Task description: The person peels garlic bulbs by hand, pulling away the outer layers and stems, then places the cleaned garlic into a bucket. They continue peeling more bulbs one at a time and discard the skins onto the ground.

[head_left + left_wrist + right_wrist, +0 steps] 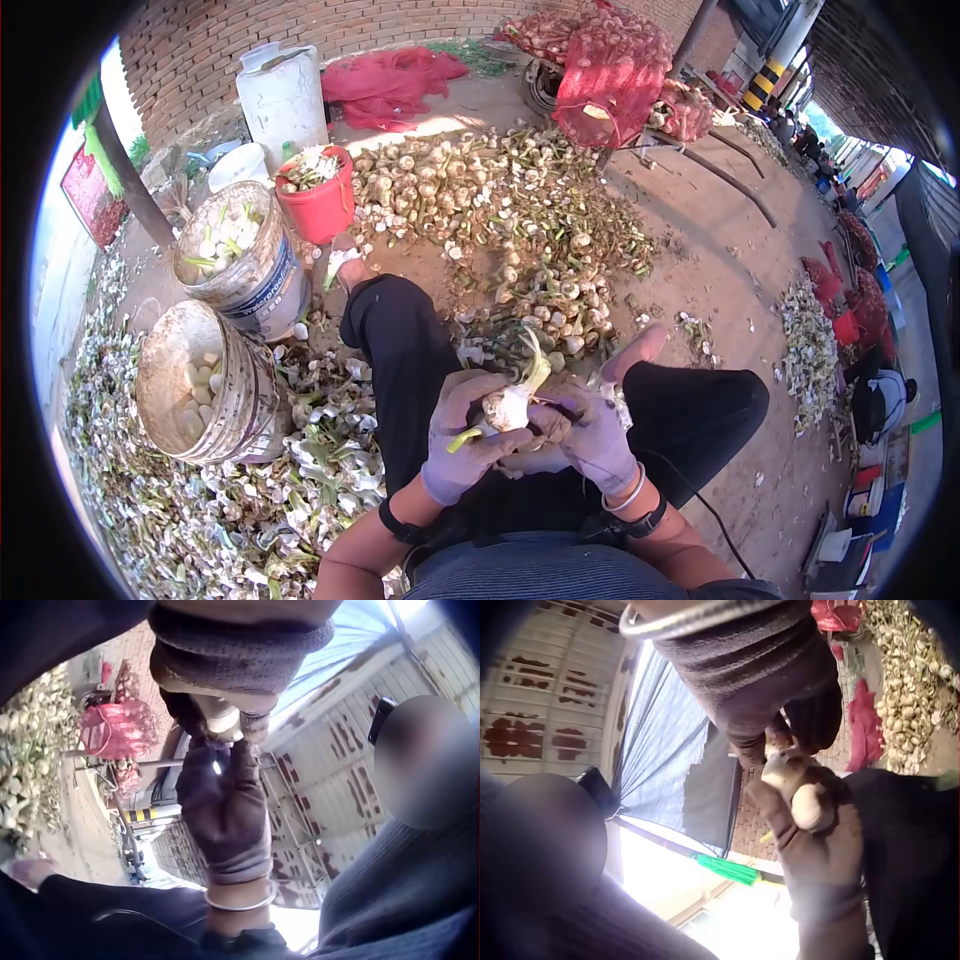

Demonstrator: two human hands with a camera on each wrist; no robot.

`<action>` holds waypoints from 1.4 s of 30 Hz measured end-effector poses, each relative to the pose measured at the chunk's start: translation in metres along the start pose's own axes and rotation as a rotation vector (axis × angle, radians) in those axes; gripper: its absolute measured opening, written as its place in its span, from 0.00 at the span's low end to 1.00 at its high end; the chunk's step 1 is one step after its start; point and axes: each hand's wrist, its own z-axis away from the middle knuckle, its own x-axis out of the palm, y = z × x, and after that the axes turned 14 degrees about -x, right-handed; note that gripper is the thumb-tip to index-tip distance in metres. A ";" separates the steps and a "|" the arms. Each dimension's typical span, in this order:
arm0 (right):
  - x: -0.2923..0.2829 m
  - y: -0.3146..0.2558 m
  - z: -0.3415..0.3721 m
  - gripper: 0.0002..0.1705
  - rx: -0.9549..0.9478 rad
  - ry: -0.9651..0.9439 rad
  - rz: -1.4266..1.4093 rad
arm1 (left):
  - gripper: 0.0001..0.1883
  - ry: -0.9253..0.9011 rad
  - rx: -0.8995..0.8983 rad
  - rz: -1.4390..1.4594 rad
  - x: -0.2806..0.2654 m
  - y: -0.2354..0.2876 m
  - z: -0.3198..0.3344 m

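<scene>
In the head view a garlic bulb (pixel 507 409) with a green stem is gripped by my gloved left hand (pixel 468 432), above the lap. My gloved right hand (pixel 592 430) is at the bulb's right side, its fingers bent against it; whether it holds a tool is hidden. The right wrist view shows the bulb (pixel 784 771) between both hands, with a pale clove (pixel 812 808) against the left hand's palm (pixel 825 855). The right hand (pixel 761 682) reaches its fingertips to the bulb. In the left wrist view, the right hand (pixel 225 814) meets the pale bulb (pixel 217 716).
Two worn buckets, one with peeled cloves (pixel 203 390) and one with trimmed pieces (pixel 225 238), stand at the left beside a red bucket (pixel 318 208). A garlic heap (pixel 430 185) lies ahead; husks (pixel 210 510) cover the ground at left. Red net sacks (pixel 615 80) lie at the back.
</scene>
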 end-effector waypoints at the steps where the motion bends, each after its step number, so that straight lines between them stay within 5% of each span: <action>1: -0.002 0.004 0.000 0.16 0.003 0.003 -0.009 | 0.33 0.062 0.156 -0.200 0.002 0.000 -0.001; 5: -0.013 0.013 -0.009 0.13 -0.196 -0.037 0.286 | 0.34 0.116 0.239 -0.354 0.015 -0.009 -0.008; 8: -0.020 0.037 -0.011 0.11 0.012 0.014 0.235 | 0.35 -0.043 0.070 -0.270 0.018 -0.024 -0.021; 9: -0.024 0.049 -0.011 0.12 0.258 0.040 -0.156 | 0.35 -0.044 0.063 -0.281 0.021 -0.024 -0.024; 10: -0.028 0.059 -0.010 0.13 0.500 0.063 -0.548 | 0.36 -0.169 -0.315 0.171 0.027 -0.022 -0.026; 11: -0.032 0.065 -0.009 0.13 0.500 0.065 -0.560 | 0.37 -0.283 -0.686 0.628 0.032 -0.021 -0.029; 13: -0.036 0.067 -0.011 0.16 0.538 0.274 -0.888 | 0.38 -0.258 -0.697 0.668 0.037 -0.023 -0.037; 15: -0.034 0.064 -0.014 0.18 0.408 0.385 -0.912 | 0.37 -0.189 -0.605 0.423 0.038 -0.031 -0.043; 16: -0.036 0.066 -0.014 0.18 0.366 0.288 -0.762 | 0.35 -0.127 -0.243 0.010 0.038 -0.035 -0.050; 18: -0.037 0.065 -0.017 0.17 0.179 0.161 -0.383 | 0.34 -0.106 -0.139 -0.123 0.040 -0.031 -0.052; 21: -0.049 0.057 -0.019 0.16 0.174 0.005 -0.068 | 0.32 -0.056 0.022 -0.320 0.041 -0.019 -0.052; 23: -0.046 0.056 -0.015 0.16 0.116 0.011 -0.042 | 0.34 -0.043 0.088 -0.312 0.040 -0.020 -0.046; 27: -0.037 0.043 -0.006 0.13 0.118 0.028 0.123 | 0.31 -0.069 0.003 -0.265 0.033 -0.014 -0.030; 29: -0.035 0.046 0.002 0.12 0.558 0.128 -0.746 | 0.30 -0.376 -0.677 0.512 0.025 -0.007 -0.024; 30: -0.034 0.046 0.006 0.12 0.547 0.120 -0.746 | 0.28 -0.480 -0.601 0.504 0.021 -0.009 -0.024; 33: -0.026 0.045 0.011 0.13 0.549 0.132 -0.973 | 0.24 -0.386 -0.650 0.437 0.024 -0.002 -0.021; 34: -0.020 0.043 0.014 0.13 0.511 0.222 -0.891 | 0.23 -0.293 -0.382 0.049 0.025 0.001 -0.019; 35: -0.016 0.042 0.016 0.13 0.477 0.314 -0.811 | 0.22 -0.222 -0.700 0.347 0.033 0.006 -0.015; 36: -0.016 0.039 0.015 0.13 0.470 0.309 -0.816 | 0.21 -0.162 -0.565 0.252 0.041 -0.002 -0.010; 39: -0.019 0.017 0.014 0.17 -0.037 0.115 0.091 | 0.22 -0.089 -0.417 0.160 0.042 -0.013 -0.003; 41: -0.023 0.016 0.010 0.16 -0.011 0.115 0.040 | 0.24 -0.096 -0.386 0.165 0.030 -0.008 -0.013; 42: -0.021 0.025 0.011 0.16 0.195 0.196 -0.505 | 0.24 -0.318 -0.490 0.274 0.015 0.003 -0.019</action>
